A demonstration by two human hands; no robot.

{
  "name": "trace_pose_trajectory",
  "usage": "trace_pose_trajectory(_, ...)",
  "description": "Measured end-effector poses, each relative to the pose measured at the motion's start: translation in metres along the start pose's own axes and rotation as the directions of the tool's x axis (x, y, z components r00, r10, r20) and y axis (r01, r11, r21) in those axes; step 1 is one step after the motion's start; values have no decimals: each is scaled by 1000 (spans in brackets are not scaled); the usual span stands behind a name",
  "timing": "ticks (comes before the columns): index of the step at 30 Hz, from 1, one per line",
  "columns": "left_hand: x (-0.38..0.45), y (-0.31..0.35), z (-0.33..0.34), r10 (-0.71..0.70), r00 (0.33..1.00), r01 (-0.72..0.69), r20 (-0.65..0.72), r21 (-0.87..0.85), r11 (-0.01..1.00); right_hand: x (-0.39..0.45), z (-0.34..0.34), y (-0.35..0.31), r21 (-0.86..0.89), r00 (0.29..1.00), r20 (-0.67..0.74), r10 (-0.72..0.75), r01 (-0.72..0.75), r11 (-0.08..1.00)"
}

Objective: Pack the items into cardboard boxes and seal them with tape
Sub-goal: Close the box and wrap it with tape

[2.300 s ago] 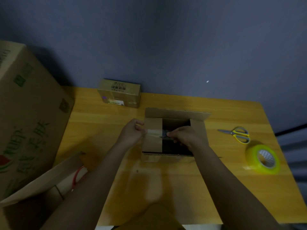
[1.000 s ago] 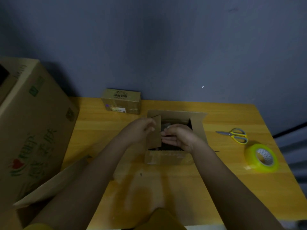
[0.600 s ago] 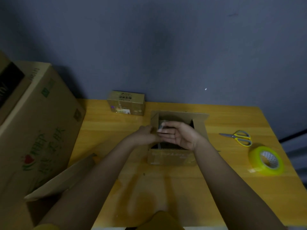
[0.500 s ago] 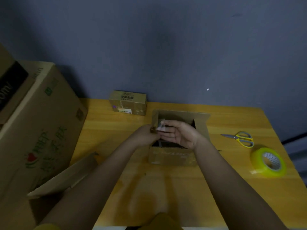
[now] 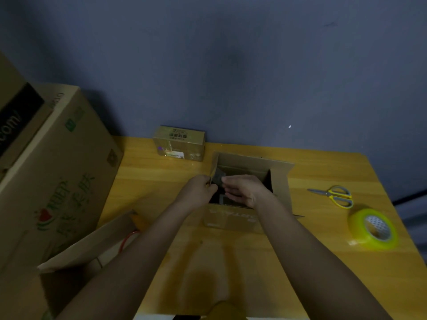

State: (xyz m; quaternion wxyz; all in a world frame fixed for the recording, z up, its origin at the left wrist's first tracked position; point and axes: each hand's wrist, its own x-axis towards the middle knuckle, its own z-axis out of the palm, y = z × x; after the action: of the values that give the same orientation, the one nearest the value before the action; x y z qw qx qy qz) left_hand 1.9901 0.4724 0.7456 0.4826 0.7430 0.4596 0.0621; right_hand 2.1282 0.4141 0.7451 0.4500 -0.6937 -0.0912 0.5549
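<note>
A small open cardboard box (image 5: 231,219) stands mid-table with its flaps up. My left hand (image 5: 198,188) grips the box's left flap (image 5: 213,167) and holds it upright. My right hand (image 5: 242,190) reaches over the opening, and its fingertips pinch a dark flat item (image 5: 218,177) just inside the left flap. The box's inside is dark, so what lies deeper in it is hidden. A roll of yellow-green tape (image 5: 374,229) lies at the right of the table. Yellow-handled scissors (image 5: 335,195) lie just behind it.
A small sealed box (image 5: 180,146) with labels sits against the wall behind the open one. A big printed carton (image 5: 50,181) stands to the left of the wooden table (image 5: 231,262), with one flap (image 5: 90,243) sticking out over the table's left edge.
The left flap, lying flat over the opening at first, now stands upright in my left hand. My right hand has shifted left to the flap's inner side. The camera has tilted up a little.
</note>
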Motion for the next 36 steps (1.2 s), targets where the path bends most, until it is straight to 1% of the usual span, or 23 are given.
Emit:
trace_pose_trajectory(3, -1, 1, 1, 4, 1000, -4, 0, 24, 1000, 4, 3, 1, -30, 1000, -6, 5, -5, 1000)
trace_pose_trajectory(8, -1, 2, 5, 14, 999, -17, 35, 87, 996, 8, 2, 4, -69, 999, 38, 36, -34, 997)
trace_pose_trajectory(11, 0, 3, 6, 15, 999, -20, 40, 135, 991, 10, 4, 2, -120, 999, 26, 47, -44, 992)
trace_pose_trajectory(17, 0, 0, 7, 39, 998, -44, 38, 129, 991, 14, 12, -4, -239, 998, 27, 55, -47, 970)
trace_pose_trajectory(19, 0, -1, 7, 38, 998, -43, 40, 127, 991, 16, 14, -5, -316, 999, 15, 32, -26, 948)
trace_pose_trajectory(20, -1, -1, 7, 36, 998, -41, 42, 126, 991, 16, 14, -6, -383, 1000, 1, 17, -15, 924)
trace_pose_trajectory(21, -1, 0, 7, 30, 999, -35, 43, 119, 992, 15, 14, -8, -490, 1000, -13, -2, -4, 872)
trace_pose_trajectory(22, -1, 0, 6, 24, 999, -28, 41, 104, 994, 13, 12, -10, -627, 1000, -20, -18, 1, 779)
trace_pose_trajectory(24, -1, 0, 5, 15, 999, -18, 49, 68, 998, 8, 5, -14, -856, 997, -16, -82, 29, 517)
trace_pose_trajectory(25, -1, 0, 4, 13, 998, -16, 61, 57, 998, 6, 0, -16, -916, 984, 17, -179, 87, 392)
trace_pose_trajectory(26, 0, 0, 2, 15, 997, -19, 74, 53, 998, 3, -4, -20, -941, 940, 89, -328, 187, 282)
trace_pose_trajectory(27, 1, 0, 0, 19, 996, -23, 90, 53, 998, 1, -8, -24, -934, 846, 206, -492, 320, 159)
trace_pose_trajectory(28, 2, -1, -2, 24, 994, -31, 105, 58, 998, -3, -11, -30, -887, 703, 357, -615, 461, 11)
trace_pose_trajectory(29, 3, 0, -5, 30, 992, -39, 121, 73, 997, -5, -11, -36, -814, 557, 503, -661, 562, -146)
trace_pose_trajectory(30, 5, 1, -8, 34, 990, -47, 140, 96, 994, -5, -11, -42, -746, 479, 626, -615, 598, -294)
trace_pose_trajectory(31, 7, 3, -11, 38, 986, -57, 160, 118, 991, -2, -8, -47, -694, 480, 715, -509, 574, -434)
trace_pose_trajectory(32, 9, 4, -13, 42, 983, -67, 178, 140, 988, 2, -4, -51, -649, 524, 755, -393, 515, -559)
trace_pose_trajectory(33, 11, 5, -16, 41, 980, -74, 194, 167, 983, 7, 0, -54, -606, 568, 763, -310, 462, -647)
trace_pose_trajectory(34, 13, 7, -20, 39, 976, -84, 215, 207, 975, 11, 4, -57, -581, 598, 757, -264, 430, -691)
trace_pose_trajectory(36, 18, 9, -26, 21, 967, -101, 256, 303, 948, 17, 10, -62, -570, 625, 746, -230, 421, -706)
